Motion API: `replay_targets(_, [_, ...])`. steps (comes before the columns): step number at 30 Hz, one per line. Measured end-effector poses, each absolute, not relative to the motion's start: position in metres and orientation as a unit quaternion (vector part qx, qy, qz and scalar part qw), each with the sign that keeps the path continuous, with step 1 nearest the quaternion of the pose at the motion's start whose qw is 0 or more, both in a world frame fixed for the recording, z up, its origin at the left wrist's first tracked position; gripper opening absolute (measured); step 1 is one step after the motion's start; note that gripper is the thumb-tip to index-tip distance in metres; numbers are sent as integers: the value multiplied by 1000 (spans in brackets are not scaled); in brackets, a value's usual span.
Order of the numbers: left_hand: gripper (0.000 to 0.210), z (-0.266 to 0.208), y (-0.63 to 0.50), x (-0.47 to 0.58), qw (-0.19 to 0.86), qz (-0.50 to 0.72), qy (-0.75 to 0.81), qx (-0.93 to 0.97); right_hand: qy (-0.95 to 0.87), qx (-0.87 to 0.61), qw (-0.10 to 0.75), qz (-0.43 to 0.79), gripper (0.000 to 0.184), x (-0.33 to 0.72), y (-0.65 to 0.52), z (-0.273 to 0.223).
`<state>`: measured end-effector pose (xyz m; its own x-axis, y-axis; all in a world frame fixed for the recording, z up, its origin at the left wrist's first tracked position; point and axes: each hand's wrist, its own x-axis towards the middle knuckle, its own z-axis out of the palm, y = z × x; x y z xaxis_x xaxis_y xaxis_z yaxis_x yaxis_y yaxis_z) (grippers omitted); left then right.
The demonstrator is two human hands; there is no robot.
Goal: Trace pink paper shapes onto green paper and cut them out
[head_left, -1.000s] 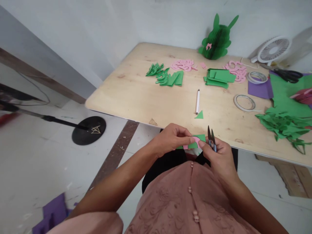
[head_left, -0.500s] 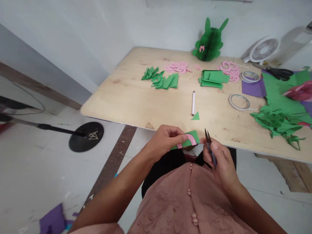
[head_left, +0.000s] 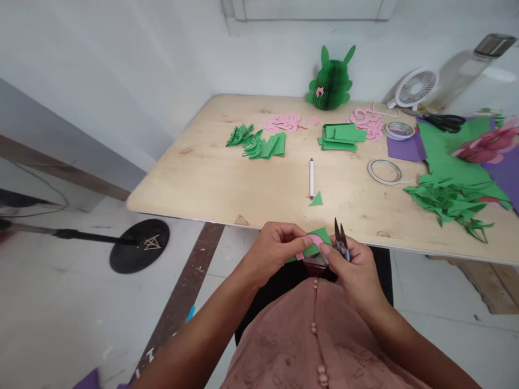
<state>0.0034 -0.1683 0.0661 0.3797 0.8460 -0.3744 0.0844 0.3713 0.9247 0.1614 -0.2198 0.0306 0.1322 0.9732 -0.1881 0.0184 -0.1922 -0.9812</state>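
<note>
Between its thumb and fingers, my left hand [head_left: 279, 246] pinches a piece of green paper [head_left: 324, 234] with a curved pink paper cutout [head_left: 314, 239] lying on it. My right hand [head_left: 357, 262] keeps a pair of scissors [head_left: 341, 237] in its fingers, blades pointing up and slightly parted. Its thumb presses on the right side of the pink cutout, so both hands touch the paper. Just beyond, on the table, lie a small green paper triangle [head_left: 317, 199] and a white pen [head_left: 312, 178].
On the wooden table [head_left: 194, 178] are green cutouts [head_left: 253, 143], pink cutouts [head_left: 284, 122], a green paper stack [head_left: 340, 136], tape rolls [head_left: 385, 172] and green scraps [head_left: 446, 200]. A green paper rabbit [head_left: 330, 84] and a small fan [head_left: 416, 88] stand by the wall.
My right hand has moved left to the paper, its thumb now on the pink cutout. The scissors' blades have tilted. The camera view has shifted a little.
</note>
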Motion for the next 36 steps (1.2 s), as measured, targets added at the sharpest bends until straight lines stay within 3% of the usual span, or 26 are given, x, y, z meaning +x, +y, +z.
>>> replay_targets(22, [26,69,-152,14,696,222,466,499,-442,-596,454,493,21,165,-210,28])
replay_targets(30, [25,69,-143,14,673,237,495,496,-395,-526,490,572,36,176,-215,32])
replay_targets(36, [21,71,-139,18,677,247,494,486,-416,-560,435,570,47,180,-222,29])
